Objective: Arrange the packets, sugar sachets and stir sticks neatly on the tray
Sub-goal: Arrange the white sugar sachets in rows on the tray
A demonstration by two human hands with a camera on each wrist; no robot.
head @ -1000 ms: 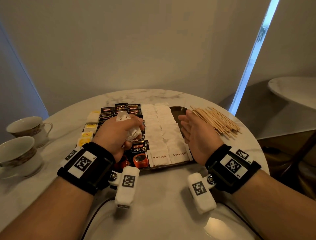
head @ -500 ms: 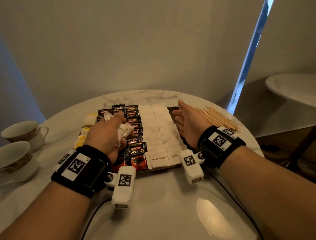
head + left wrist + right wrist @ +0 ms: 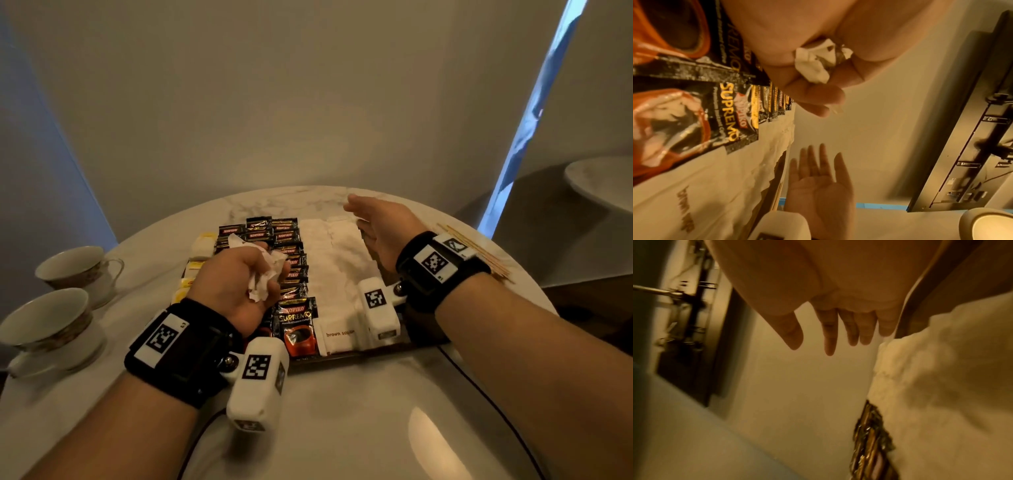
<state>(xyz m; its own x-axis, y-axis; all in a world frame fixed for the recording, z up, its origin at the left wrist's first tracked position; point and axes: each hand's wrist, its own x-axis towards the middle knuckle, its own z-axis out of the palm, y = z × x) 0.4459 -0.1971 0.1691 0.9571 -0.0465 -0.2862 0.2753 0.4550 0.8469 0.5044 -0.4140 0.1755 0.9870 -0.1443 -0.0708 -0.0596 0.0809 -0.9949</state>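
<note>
Left hand (image 3: 239, 281) is gripping crumpled white paper (image 3: 813, 65); right hand (image 3: 822, 191) is showing its flat palm, fingers straight, only in left-wrist view.

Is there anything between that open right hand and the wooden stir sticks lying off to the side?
Nothing visible stands in the way. The right hand hovers open over the tray's right edge, by the brown sugar sachets, and the stir sticks lie on the bare table just beyond its wrist. The wristband hides part of the pile.

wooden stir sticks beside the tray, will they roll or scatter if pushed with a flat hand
The thin wooden stir sticks lie in a loose pile on the smooth marble table, so they would likely slide and fan apart. They look slim and light, probably snapping if pressed hard.
</note>
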